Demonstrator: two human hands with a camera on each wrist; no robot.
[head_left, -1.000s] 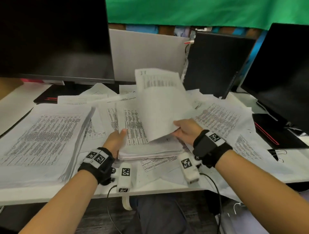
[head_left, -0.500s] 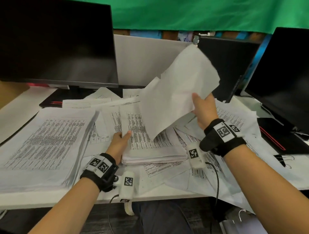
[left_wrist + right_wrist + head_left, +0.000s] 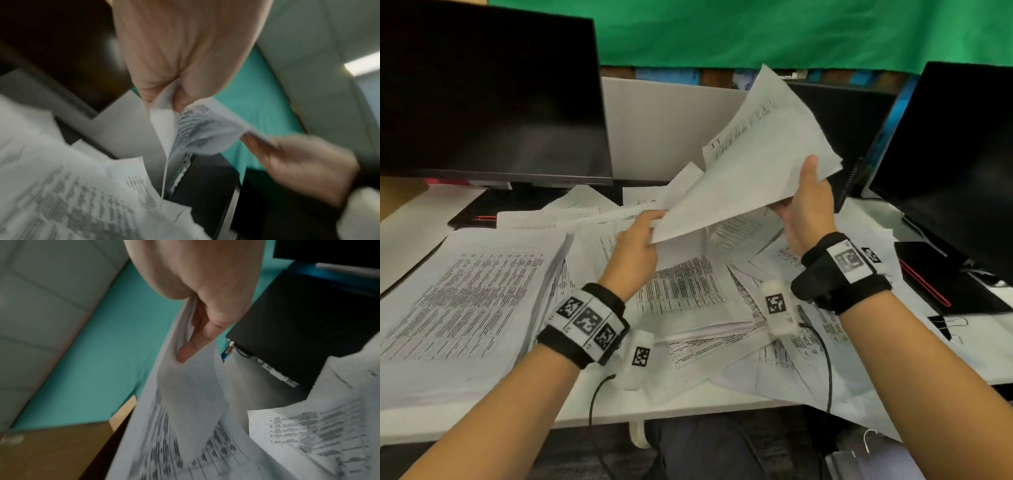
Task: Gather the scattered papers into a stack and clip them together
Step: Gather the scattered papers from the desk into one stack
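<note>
In the head view, a few printed sheets (image 3: 753, 171) are held raised above the bench (image 3: 592, 414), between the two hands. The lower corner of the sheets is pinched by the left hand (image 3: 635, 255), and the far edge is gripped by the right hand (image 3: 810, 209), whose thumb lies on the upper face. Beneath and between the hands a squared stack of papers (image 3: 688, 298) lies on the bench, and loose papers (image 3: 784, 346) are scattered under the right wrist. A thicker pile (image 3: 465, 301) is seen left of the left hand, and a black binder clip (image 3: 943, 325) lies right of the right forearm. Dark monitors (image 3: 489, 92) stand beyond the hands. In the left wrist view, which is blurred, the sheets (image 3: 197, 126) are seen pinched between thumb and fingers of the left hand (image 3: 180, 68), with the right hand (image 3: 304, 165) at the opposite edge. In the right wrist view, the sheets (image 3: 185, 402) are clasped by the right hand (image 3: 205, 293), fingers curled beneath the paper.
</note>
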